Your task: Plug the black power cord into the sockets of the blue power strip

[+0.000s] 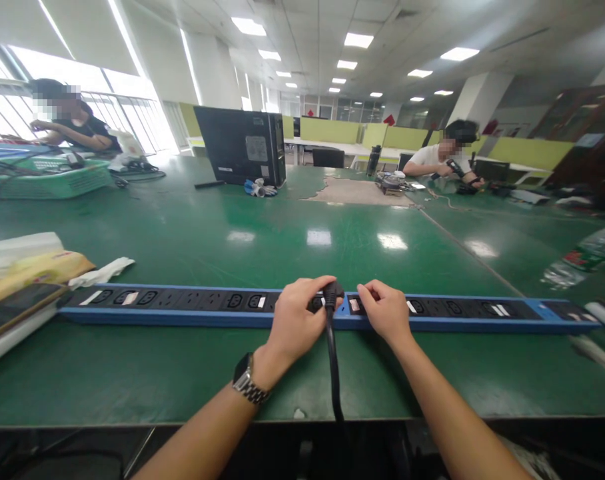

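Observation:
A long blue power strip [217, 319] with black sockets lies across the green table in front of me. My left hand [300, 310] is closed around a black plug [333, 291] at the strip's middle; whether its pins are in a socket is hidden. From the plug, a thick black cord [334, 367] drops over the near table edge. Just right of the plug, my right hand [386, 310] is curled over the strip, its thumb by a small label [354, 305]. The undersides of its fingers are hidden. Several white stickers mark the sockets.
Yellow and white packaging [37, 267] and a dark flat object [17, 310] lie at the strip's left end. A plastic bottle [587, 253] lies right. Farther back are a computer case [242, 147], gloves [260, 188], a green basket [67, 179] and two people working.

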### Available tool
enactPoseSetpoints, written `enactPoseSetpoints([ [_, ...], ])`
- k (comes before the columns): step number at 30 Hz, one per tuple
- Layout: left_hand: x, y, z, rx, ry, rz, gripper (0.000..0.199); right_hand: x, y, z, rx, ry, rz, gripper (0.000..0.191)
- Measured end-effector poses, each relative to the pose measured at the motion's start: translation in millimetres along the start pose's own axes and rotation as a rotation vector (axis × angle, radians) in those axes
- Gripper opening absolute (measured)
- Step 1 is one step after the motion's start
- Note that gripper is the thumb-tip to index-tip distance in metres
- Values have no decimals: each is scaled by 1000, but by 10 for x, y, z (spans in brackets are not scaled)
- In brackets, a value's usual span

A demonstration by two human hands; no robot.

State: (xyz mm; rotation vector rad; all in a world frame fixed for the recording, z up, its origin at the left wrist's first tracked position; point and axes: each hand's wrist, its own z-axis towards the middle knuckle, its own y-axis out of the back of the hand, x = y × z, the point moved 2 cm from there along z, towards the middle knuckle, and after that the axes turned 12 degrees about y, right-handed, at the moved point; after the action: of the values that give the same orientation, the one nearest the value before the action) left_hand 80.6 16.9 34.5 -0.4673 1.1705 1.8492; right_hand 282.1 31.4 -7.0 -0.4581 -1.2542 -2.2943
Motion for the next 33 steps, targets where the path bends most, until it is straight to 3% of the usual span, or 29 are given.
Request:
enactPoseSetpoints([
  [3, 97, -240, 44, 56, 74, 35, 27, 1, 4, -4, 8, 6, 14, 36],
  [6, 203, -336, 27, 74, 105, 79, 27, 20, 9, -1, 14, 12, 6, 35],
  [21, 160, -409, -4, 114, -20, 266, 26, 62, 8, -2, 32, 12, -59, 35],
  [26, 182, -385, -31, 154, -58, 334, 37, 56, 33, 17, 37, 14, -11, 34],
  [30, 255, -322, -46, 116, -47, 464, 65, 203, 110, 10, 93, -21, 96, 39],
  [33, 309, -301, -53, 107, -37, 543, 57, 405, 106, -32, 196, -45, 24, 47],
])
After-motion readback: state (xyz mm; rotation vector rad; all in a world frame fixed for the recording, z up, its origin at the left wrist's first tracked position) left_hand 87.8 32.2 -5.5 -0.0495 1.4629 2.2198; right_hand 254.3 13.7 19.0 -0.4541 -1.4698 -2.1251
